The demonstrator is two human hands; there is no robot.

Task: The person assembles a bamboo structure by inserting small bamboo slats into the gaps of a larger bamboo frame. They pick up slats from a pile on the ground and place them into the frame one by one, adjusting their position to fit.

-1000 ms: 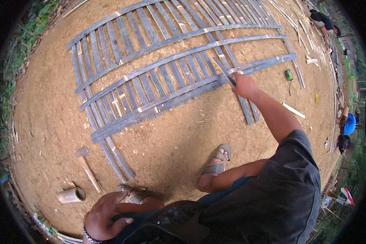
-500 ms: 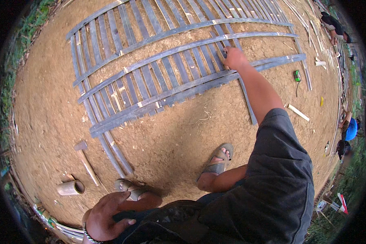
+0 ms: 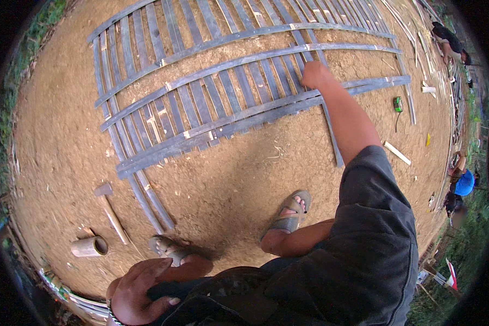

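A large lattice of grey split-bamboo slats [image 3: 212, 103] lies flat on the bare earth in front of me. My right hand [image 3: 316, 75] reaches out over it, fingers closed around one upright slat [image 3: 331, 136] near the panel's right side. My left hand [image 3: 138, 290] rests low at the bottom left, on my bent left knee, fingers spread and holding nothing. My feet in sandals [image 3: 290, 214] stand on the dirt just short of the panel's near edge.
A wooden mallet [image 3: 110, 209] and a short bamboo tube [image 3: 89, 246] lie on the ground at left. A green tool [image 3: 397, 103] and a pale wood offcut [image 3: 397, 153] lie at right. Other people [image 3: 462, 182] crouch at the right rim and top right.
My right hand has moved farther up along the slat, away from me, deeper into the lattice. My left hand stays on the knee.
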